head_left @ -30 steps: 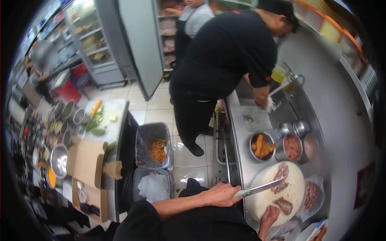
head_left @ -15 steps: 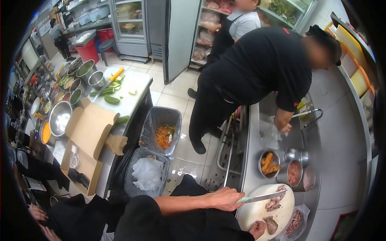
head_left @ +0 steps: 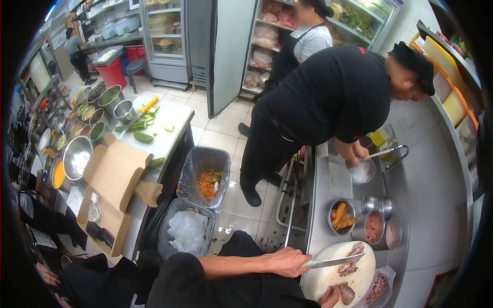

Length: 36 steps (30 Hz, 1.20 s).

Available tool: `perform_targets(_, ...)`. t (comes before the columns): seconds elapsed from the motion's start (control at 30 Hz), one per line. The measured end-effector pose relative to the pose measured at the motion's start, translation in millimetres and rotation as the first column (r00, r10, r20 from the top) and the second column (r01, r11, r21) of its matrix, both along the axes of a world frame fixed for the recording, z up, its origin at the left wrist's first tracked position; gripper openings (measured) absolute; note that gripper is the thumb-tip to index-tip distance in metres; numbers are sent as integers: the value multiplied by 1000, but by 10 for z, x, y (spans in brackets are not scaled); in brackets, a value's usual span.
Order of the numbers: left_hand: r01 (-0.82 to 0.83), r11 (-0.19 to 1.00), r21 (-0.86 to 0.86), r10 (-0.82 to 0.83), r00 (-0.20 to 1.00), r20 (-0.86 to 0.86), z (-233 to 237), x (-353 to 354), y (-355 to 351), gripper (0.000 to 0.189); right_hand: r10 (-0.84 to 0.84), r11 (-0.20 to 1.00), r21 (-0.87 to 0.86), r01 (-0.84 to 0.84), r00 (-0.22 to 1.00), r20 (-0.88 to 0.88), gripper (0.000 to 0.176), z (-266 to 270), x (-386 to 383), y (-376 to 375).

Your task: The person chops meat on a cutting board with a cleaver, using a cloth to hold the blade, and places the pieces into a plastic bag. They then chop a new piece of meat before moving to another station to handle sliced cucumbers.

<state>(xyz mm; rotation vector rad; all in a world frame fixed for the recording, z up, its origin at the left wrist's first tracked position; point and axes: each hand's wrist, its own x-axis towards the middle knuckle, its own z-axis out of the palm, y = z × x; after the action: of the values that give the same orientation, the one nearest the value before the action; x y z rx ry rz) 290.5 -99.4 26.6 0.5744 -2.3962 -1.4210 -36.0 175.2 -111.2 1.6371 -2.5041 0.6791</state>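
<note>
My left hand [head_left: 288, 262] is wrapped around the pale green handle of a kitchen knife [head_left: 336, 261]. Its blade lies level across a bony piece of meat [head_left: 351, 259] on a round white cutting board [head_left: 321, 256]. Low in the view, the curled fingers of my right hand [head_left: 329, 296] hold the edge of a brown piece of meat [head_left: 347, 293] on the same board. Part of that hand is cut off by the frame's lower edge. Beside the board sits a plastic bag of chopped meat [head_left: 378, 288].
Metal pots with fried pieces [head_left: 342, 217] and raw meat [head_left: 375, 227] stand behind the board. A co-worker [head_left: 328, 97] leans over the sink [head_left: 334, 163]. Two lined bins [head_left: 187, 226] are on the floor. An opened cardboard box [head_left: 114, 169] lies on the left table.
The co-worker's hands have come up toward the tap and now hold a bowl. My right hand has shifted slightly onto the brown meat. The knife stays over the bony piece.
</note>
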Motion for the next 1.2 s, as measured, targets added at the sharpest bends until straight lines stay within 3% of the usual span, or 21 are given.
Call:
perform_targets(0.13, -2, 1000, 4, 3, 1000, -21, -53, -17, 7, 33, -87, 993, -67, 94, 992, 96, 24, -445, -196, 146)
perform_targets(0.17, -6, 1000, 2, 7, 1000, -30, -42, -10, 4, 33, -222, 954, -87, 286, 872, 437, 26, -538, -265, 166)
perform_targets(0.2, -12, 1000, 0, 12, 999, -38, -36, -5, 0, 33, -298, 886, -34, 463, 624, 722, 28, -536, -290, 131)
perform_targets(0.23, -21, 1000, 1, 21, 999, -41, -44, -1, -3, 33, -329, 858, 5, 514, 540, 775, 30, -500, -339, 117)
perform_targets(0.33, -32, 999, 6, 33, 998, -55, -62, 6, 12, 33, -213, 956, -58, 287, 817, 536, 33, -112, -351, -2)
perform_targets(0.4, -24, 1000, 20, 24, 999, -33, -42, 24, 1, 33, -92, 987, -93, 131, 937, 338, 35, 240, -293, -97)
perform_targets(0.57, -15, 1000, 19, 15, 1000, -17, -57, 27, 3, 35, 70, 994, -84, -63, 994, 89, 40, 689, -280, -153)
perform_targets(0.63, -7, 1000, 24, 8, 1000, -20, -53, 37, 0, 35, 57, 993, 117, -16, 931, -360, 49, 709, -322, -136)
perform_targets(0.77, -7, 1000, 7, 7, 1000, 0, -43, 66, 16, 34, -73, 965, 230, 127, 971, -229, 59, 437, -621, 17)
perform_targets(0.93, -1, 1000, 19, 0, 1000, 25, 2, 112, 8, 33, -309, 874, 238, 425, 862, -403, 75, 433, -698, 101)
perform_targets(0.97, -5, 1000, 27, 4, 1000, 18, 14, 125, 4, 33, -313, 871, 241, 428, 861, -400, 75, 346, -799, 174)
perform_targets(1.03, -2, 999, 33, 1, 1000, 13, 31, 137, -3, 33, -291, 944, 155, 292, 956, -31, 75, 226, -929, 272)
perform_targets(1.17, 18, 999, 40, -19, 999, 41, 36, 132, -4, 33, -355, 895, 292, 338, 935, 6, 86, 218, -975, 225)
perform_targets(1.2, 23, 999, 33, -24, 999, 38, 35, 128, -7, 33, -335, 923, 188, 337, 941, -43, 68, 165, -960, 161)
